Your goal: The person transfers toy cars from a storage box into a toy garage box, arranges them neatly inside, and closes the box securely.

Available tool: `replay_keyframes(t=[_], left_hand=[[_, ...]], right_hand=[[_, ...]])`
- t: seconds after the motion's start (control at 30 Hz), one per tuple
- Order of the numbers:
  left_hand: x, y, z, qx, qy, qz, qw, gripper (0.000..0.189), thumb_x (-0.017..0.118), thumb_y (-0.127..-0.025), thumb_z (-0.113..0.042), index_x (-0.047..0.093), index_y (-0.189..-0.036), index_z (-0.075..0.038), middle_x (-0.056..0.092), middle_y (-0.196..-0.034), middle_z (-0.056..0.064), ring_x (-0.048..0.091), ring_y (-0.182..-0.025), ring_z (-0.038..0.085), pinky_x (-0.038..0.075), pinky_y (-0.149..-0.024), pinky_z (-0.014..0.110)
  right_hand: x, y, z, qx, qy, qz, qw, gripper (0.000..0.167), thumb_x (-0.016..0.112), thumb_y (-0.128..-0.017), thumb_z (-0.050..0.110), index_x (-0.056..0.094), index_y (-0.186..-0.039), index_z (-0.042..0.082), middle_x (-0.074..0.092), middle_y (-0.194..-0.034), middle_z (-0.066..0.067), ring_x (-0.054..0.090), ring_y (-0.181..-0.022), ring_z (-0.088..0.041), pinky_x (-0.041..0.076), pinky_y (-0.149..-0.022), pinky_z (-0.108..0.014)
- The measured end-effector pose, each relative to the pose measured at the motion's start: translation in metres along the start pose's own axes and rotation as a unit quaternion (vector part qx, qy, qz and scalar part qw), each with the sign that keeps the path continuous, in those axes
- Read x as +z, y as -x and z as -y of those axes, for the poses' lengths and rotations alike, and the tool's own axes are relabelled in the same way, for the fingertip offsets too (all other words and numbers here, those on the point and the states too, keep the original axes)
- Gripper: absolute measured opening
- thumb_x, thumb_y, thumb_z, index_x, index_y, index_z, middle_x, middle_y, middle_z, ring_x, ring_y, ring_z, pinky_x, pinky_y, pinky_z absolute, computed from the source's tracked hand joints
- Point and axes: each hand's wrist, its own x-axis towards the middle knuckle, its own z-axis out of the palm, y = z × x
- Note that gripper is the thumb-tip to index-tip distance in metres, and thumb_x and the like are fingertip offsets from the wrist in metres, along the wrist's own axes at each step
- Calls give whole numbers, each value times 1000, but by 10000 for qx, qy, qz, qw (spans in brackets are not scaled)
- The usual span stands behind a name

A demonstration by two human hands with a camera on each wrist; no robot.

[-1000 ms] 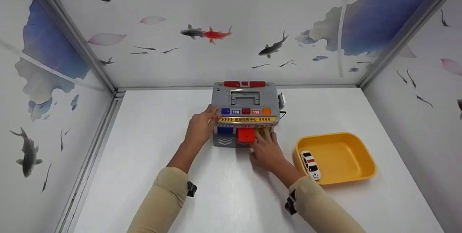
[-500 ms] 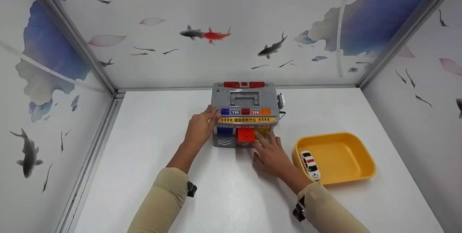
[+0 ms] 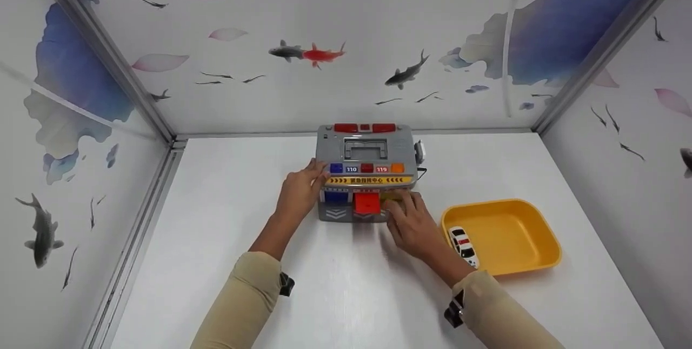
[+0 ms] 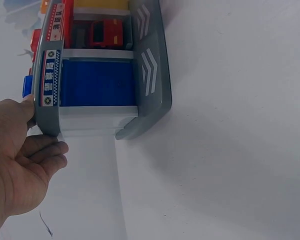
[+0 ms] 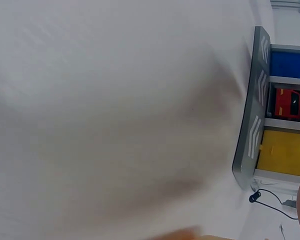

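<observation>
On the white desk (image 3: 346,295), in the head view, a grey plastic toy garage (image 3: 367,173) faces the near side, long axis left-right — left hand (image 3: 299,189) gripping its left edge, right hand (image 3: 415,226) at its yellow door (image 3: 390,196), grasp unclear. The left wrist view adds a red toy car (image 4: 107,33) inside; the right, most of that door.

I note a yellow rounded-rectangular tray (image 3: 508,235) on my right, a white toy car (image 3: 464,246) inside along its left wall; white fish-printed panel (image 3: 335,100) behind.
</observation>
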Motion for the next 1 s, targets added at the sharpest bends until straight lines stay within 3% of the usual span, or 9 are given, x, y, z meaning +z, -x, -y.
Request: replay_keyframes(t=[0.1, 0.23, 0.5, 0.8, 1.0], left_hand=[[-1, 0, -1, -28, 8, -2, 10000, 50, 59, -114, -46, 64, -156, -20, 51, -167, 13, 55, -154, 36, 48, -127, 52], [-1, 1, -1, -25, -59, -12, 10000, 50, 58, -114, -47, 63, -157, -20, 51, -167, 13, 56, -153, 36, 48, -127, 52], [0, 2, 0, -34, -33, -21, 10000, 50, 58, -115, -47, 63, -157, -21, 50, -168, 11, 55, -154, 34, 47, -128, 51], [-1, 0, 0, -20, -7, 27, 10000, 51, 57, -115, -48, 63, -157, -20, 51, -168, 12, 55, -154, 35, 47, -128, 51], [0, -1, 0, -40, 2, 57, 10000, 52, 57, -114, -50, 63, -156, -20, 50, -168, 12, 55, -154, 36, 47, -128, 52]], right_hand=[[-5, -10, 1, -21, -13, -162, 9999, 34, 67, -110, 29, 59, -140, 14, 57, -145, -13, 52, -131, -33, 58, -112, -48], [-11, -24, 3, -175, 126, -130, 9997, 48, 67, -110, 39, 56, -149, 13, 52, -156, -15, 52, -139, -36, 55, -120, -52], [-10, -40, 8, -190, 487, 328, 9981, 69, 68, -109, 47, 48, -164, 11, 47, -166, -19, 48, -150, -42, 47, -126, -63], [-7, -44, 16, 5, 638, 419, 9971, 77, 80, -102, 44, 49, -162, 6, 42, -173, -19, 44, -158, -41, 47, -127, -59], [0, -47, 19, -12, 747, 153, 9971, 76, 87, -98, 38, 53, -155, 2, 48, -170, -20, 49, -157, -40, 52, -122, -57]])
